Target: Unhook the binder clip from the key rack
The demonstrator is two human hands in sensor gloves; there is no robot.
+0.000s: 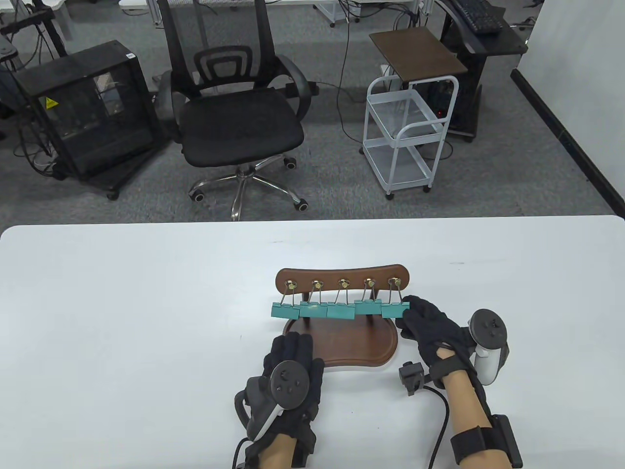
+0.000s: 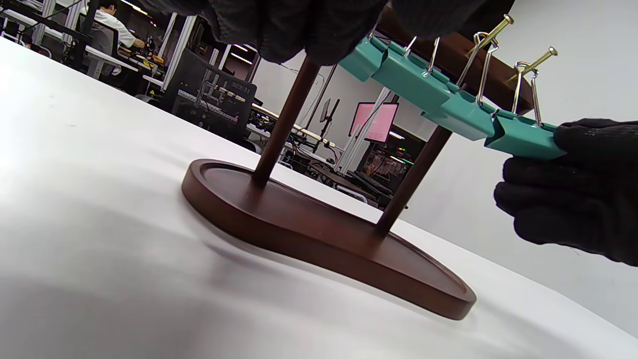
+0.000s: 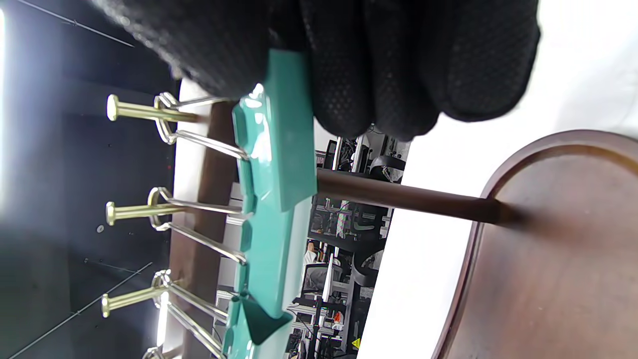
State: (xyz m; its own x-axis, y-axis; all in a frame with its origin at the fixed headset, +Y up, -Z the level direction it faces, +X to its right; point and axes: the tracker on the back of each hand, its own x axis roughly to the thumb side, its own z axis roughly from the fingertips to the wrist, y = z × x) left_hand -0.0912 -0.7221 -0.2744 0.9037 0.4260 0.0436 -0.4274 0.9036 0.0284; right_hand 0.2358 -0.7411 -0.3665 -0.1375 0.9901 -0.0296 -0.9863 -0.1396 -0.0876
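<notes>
**Right hand on the end clip, all five clips still hooked**

I see the key rack (image 1: 342, 278) standing on the white counter (image 1: 146, 303), its wooden bar raised on two posts above a dark oval base (image 1: 361, 344). Five brass hooks run along the bar, and a teal binder clip hangs from each by its wire loops. The clips sit edge to edge in a row.

Right hand (image 1: 432, 327): its grip is clamped on the binder clip (image 1: 394, 309) at the rack's right end. In the right wrist view the fingers (image 3: 398, 75) wrap the teal body of that clip (image 3: 284, 129) from above, and its wire loops are still around the brass hook (image 3: 144, 112). In the left wrist view the same clip (image 2: 523, 139) meets the gloved fingertips (image 2: 588, 144) at its outer end.

Left hand (image 1: 290, 376): it lies palm down on the counter at the near left edge of the base, with the fingertips touching or just over the rim. I cannot tell which. Fingers lie extended, grip apart, holding nothing. The tracker on its back hides the knuckles.

Behind the counter stand an office chair (image 1: 239, 117) and a white cart (image 1: 410, 132).
</notes>
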